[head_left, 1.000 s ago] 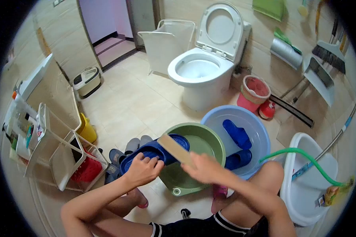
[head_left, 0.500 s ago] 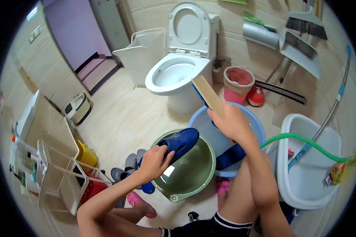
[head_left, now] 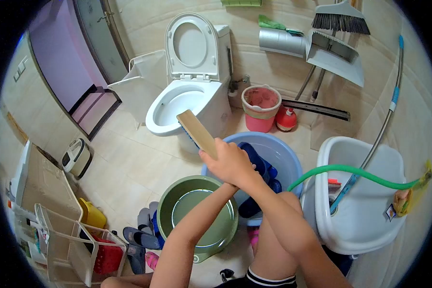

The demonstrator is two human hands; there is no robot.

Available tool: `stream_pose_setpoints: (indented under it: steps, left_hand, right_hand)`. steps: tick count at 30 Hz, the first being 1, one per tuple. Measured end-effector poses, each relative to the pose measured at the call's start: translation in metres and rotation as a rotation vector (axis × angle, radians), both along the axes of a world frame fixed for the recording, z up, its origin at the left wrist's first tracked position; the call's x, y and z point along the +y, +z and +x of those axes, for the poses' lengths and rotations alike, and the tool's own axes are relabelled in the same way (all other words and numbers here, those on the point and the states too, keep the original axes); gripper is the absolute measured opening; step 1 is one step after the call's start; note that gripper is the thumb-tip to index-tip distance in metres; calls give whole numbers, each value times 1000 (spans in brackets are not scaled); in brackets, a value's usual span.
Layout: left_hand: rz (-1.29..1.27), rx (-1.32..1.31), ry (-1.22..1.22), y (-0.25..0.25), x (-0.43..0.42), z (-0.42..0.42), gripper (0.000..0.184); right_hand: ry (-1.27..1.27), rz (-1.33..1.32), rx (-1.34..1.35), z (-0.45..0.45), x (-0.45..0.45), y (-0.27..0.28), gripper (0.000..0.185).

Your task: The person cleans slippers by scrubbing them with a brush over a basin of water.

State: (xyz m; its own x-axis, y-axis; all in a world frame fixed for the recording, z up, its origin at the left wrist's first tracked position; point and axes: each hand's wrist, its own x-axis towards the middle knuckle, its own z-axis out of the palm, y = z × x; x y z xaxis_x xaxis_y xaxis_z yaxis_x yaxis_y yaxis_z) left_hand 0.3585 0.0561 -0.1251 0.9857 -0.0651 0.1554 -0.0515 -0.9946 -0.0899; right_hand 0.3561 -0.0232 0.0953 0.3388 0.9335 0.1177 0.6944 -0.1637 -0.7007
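Observation:
My right hand (head_left: 233, 161) is closed around a scrub brush (head_left: 198, 130) with a flat pale wooden back and blue bristles along its lower left edge. My left forearm (head_left: 201, 218) crosses beneath my right wrist toward the light blue basin (head_left: 293, 156). The left hand is mostly hidden behind the right wrist, close to a dark blue slipper (head_left: 251, 152); its grip does not show. More dark blue footwear (head_left: 249, 207) lies in the basin. The green basin (head_left: 165, 204) holds water and stands left of the blue one.
A white toilet (head_left: 182, 108) with its lid up stands ahead. A pink bin (head_left: 259, 124) and red bottle (head_left: 286, 120) sit by the wall. At right is a white tub (head_left: 369, 235) with a green hose (head_left: 350, 168) and a mop pole. Grey slippers (head_left: 141, 237) and a rack are at left.
My left hand has carried the blue slipper from above the green basin rightward to the blue basin, crossing under my right arm. The brush has shifted left and down as the view turned right.

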Motion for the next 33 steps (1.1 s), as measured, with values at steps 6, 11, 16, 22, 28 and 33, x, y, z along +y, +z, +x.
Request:
stream_pose_setpoints:
  steps: [6,11,16,22,28,33]
  left_hand:
    - [210,-149,-56,14,19,-22,22]
    - [397,-192,-89,73,50,-121,23]
    - [185,10,293,130,98,-261,20]
    - [34,447,1031,66,124,-421,16]
    - [-315,1025,1076,-14,61,-501,32]
    - [-489,759,1388,-47,61,-551,53]
  right_hand:
    - [3,52,-53,2,13,-10,42]
    - [44,66,-110,-3,14,-13,40]
    - [120,33,-137,-9,5,-12,38]
    - [107,104,-106,-2,-13,-9,34]
    - [91,98,-209,0,-14,-17,32]
    - [125,-22,-255,11,-4,-26,32]
